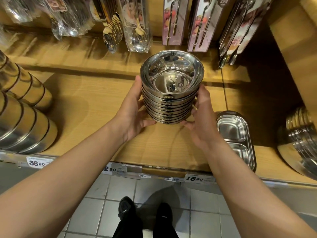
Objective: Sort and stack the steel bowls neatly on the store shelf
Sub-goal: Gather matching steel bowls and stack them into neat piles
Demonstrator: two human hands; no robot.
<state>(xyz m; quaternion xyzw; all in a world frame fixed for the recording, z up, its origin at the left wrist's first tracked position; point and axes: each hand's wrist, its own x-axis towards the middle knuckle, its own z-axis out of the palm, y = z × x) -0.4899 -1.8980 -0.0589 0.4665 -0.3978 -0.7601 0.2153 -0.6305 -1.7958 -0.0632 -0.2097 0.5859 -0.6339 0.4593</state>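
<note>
A tall stack of several nested steel bowls (171,86) stands upright over the middle of the wooden shelf (96,103), its mouth facing up. My left hand (132,109) presses against the stack's left side with the thumb near the rim and fingers under the base. My right hand (200,115) cups the right side and lower edge. Both hands grip the stack between them. Whether the base touches the shelf is hidden by my fingers.
Two stacks of steel containers (22,107) stand at the left. A divided steel tray stack (235,134) lies just right of my right hand, with more steelware (301,138) at the far right. Packaged spoons (137,31) hang above. Price tags (36,163) line the shelf edge.
</note>
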